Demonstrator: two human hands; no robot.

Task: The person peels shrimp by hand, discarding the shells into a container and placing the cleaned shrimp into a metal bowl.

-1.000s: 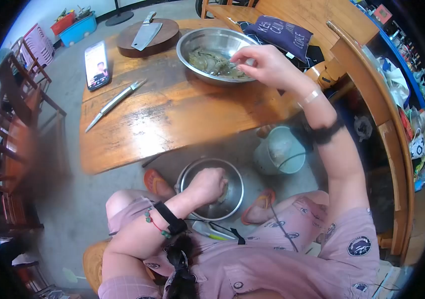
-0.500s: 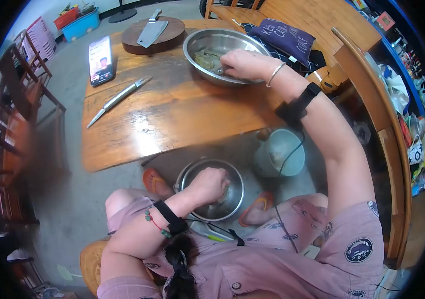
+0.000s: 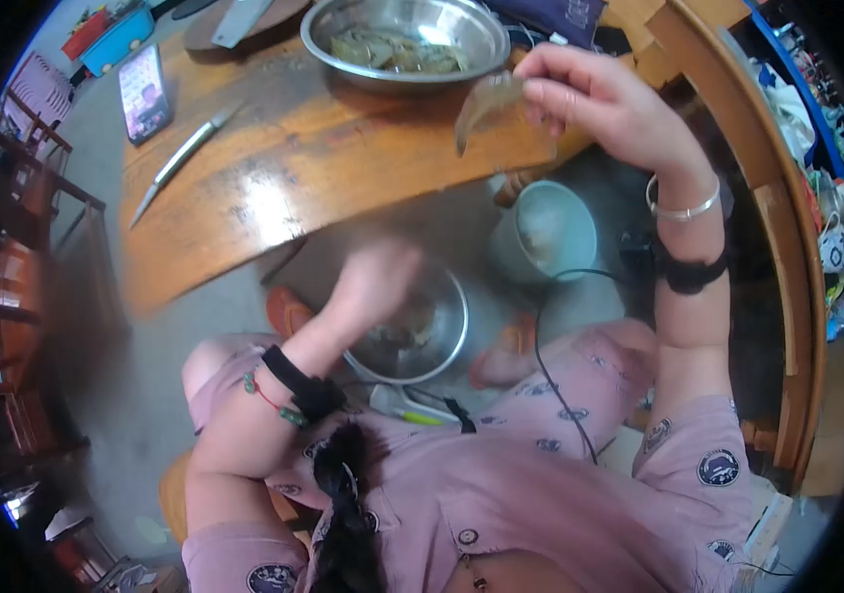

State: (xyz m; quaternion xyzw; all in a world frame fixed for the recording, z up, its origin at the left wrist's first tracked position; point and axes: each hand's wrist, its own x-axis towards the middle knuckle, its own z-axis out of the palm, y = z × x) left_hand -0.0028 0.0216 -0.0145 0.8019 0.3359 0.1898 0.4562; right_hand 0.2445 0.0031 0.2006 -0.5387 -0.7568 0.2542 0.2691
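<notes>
My right hand (image 3: 595, 104) pinches a raw shrimp (image 3: 484, 109) between thumb and fingers, past the table's right front edge, with its tail end hanging down to the left. Just behind it on the table, a steel basin (image 3: 481, 38) contains several greenish-grey shrimps (image 3: 392, 51). Low down, my left hand (image 3: 377, 280) hovers over the far left rim of a second steel bowl (image 3: 458, 331) near the floor. Motion smears its fingers, so whether they hold anything is unclear. Some pale bits lie inside that lower bowl, too blurred to name.
On the wooden table (image 3: 234, 227) are a phone (image 3: 143, 94), a slim knife (image 3: 184, 163) and a round chopping board (image 3: 206, 32) with a cleaver (image 3: 244, 20). A pale green bucket (image 3: 580, 232) stands under the table's right end. A cable (image 3: 540, 346) hangs by my knee.
My right hand has come out of the table basin, moving right and towards me with a shrimp. My left hand has risen from inside the lower bowl. The view has tilted down.
</notes>
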